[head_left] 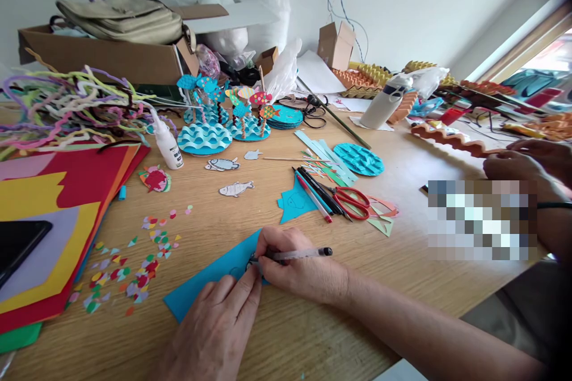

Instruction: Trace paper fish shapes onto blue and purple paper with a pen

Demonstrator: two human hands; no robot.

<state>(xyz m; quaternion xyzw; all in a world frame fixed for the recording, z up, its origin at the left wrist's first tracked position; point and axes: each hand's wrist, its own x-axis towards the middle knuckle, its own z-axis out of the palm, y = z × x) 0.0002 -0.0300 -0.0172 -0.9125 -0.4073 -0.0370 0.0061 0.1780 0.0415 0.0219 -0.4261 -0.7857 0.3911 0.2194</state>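
Observation:
My right hand (297, 271) is closed around a clear-barrelled pen (308, 254) with a black end cap, its tip down at a strip of blue paper (190, 297). My left hand (218, 324) lies on the near edge of that paper, fingers stretched out flat, fingertips almost touching the right hand. A faint drawn outline shows on the paper, partly covered by the fingers. Beyond my hands sits a blue paper offcut (292, 202) with a fish outline. Red-handled scissors (351, 202) and several pens (313, 193) lie beside it. Paper fish cutouts (236, 189) rest farther left.
Left are coloured sheets (84, 214) under a black phone (20, 247), paper confetti (143, 280) and a glue bottle (166, 143). Fish-topped wave decorations (205, 138), pipe cleaners (67, 107) and a white bottle (385, 104) stand behind. A co-worker's hands (522, 164) hold an orange wavy strip (456, 140).

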